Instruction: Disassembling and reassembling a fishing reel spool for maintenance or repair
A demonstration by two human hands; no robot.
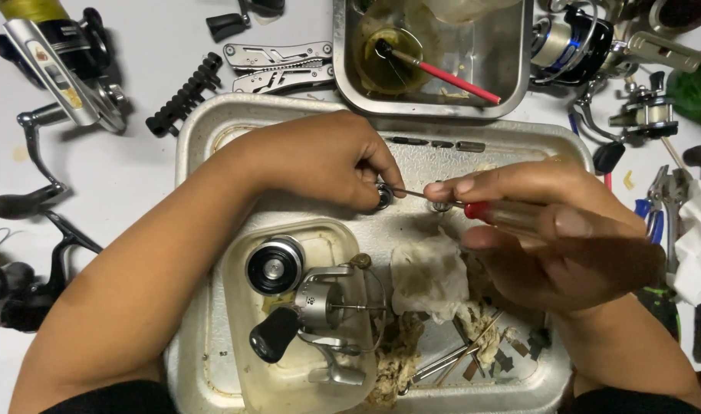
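Now the left hand [327, 157] is pinching a small round metal part [383, 196] over the metal tray [205, 123], above the stained rag [429, 276]. Just beside it, the right hand [557, 230] is gripping a red-handled screwdriver [485, 211], its tip touching that part.

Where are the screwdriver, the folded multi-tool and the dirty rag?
screwdriver [519, 218], head view, on its clear handle past the red collar.
folded multi-tool [278, 67], head view, middle of its steel handles.
dirty rag [429, 276], head view, on its pale crumpled middle.
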